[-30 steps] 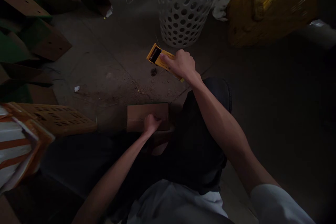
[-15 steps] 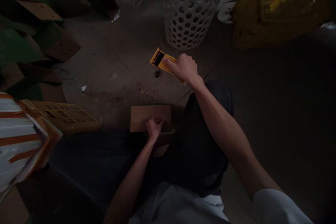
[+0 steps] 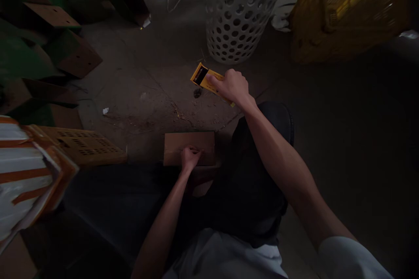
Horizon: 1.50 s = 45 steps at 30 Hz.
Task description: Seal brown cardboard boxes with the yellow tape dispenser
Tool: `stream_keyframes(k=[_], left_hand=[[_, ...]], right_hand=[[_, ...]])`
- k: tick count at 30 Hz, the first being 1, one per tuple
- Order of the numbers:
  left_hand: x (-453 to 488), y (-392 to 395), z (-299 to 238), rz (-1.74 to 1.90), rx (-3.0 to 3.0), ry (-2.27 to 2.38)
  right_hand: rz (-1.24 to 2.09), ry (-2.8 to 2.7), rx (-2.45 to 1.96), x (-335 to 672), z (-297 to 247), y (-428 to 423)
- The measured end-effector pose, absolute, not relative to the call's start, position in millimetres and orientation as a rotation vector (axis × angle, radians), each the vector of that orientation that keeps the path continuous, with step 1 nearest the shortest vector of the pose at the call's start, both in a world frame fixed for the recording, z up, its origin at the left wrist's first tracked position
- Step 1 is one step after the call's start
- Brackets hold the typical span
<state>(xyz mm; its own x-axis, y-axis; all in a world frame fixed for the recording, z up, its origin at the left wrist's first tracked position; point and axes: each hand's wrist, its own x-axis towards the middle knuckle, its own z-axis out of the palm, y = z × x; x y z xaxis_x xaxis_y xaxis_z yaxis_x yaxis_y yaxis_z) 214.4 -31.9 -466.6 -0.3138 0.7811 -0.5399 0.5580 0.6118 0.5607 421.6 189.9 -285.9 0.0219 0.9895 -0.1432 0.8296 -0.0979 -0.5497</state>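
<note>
Nearest, the left hand (image 3: 190, 157) is curled with its fingers pressed on a flat brown cardboard piece (image 3: 188, 143) lying on the floor by the knee. Farther out, the right hand (image 3: 232, 87) grips a yellow box (image 3: 203, 77) above the concrete floor (image 3: 147, 78), near the white perforated basket (image 3: 238, 13).

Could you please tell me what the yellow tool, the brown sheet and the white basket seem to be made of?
The yellow tool in the right hand: probably plastic, smooth, evenly coloured, black insert. The brown sheet under the left hand: likely cardboard, matte, straight-cut edges. The white basket: plastic, slightly glossy, regular round holes.
</note>
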Motion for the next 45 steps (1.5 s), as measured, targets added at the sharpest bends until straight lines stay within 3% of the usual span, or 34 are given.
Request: stream_keyframes(k=[14,23,35,45], left_hand=[[203,-34,-466,0.557,0.885,1.728],[213,-25,-458,0.244,1.187,2.05],[201,-29,-476,0.603,0.747,1.668],[213,-20,-453,0.221,1.28,2.003]], right_hand=[[0.702,-1.883,-1.985,419,-287,192],[0.719,-1.884,-1.97,414,-283,192],[0.693,-1.9,-1.97,413,-288,192],[0.716,-1.896,-1.957,414,-286,190]])
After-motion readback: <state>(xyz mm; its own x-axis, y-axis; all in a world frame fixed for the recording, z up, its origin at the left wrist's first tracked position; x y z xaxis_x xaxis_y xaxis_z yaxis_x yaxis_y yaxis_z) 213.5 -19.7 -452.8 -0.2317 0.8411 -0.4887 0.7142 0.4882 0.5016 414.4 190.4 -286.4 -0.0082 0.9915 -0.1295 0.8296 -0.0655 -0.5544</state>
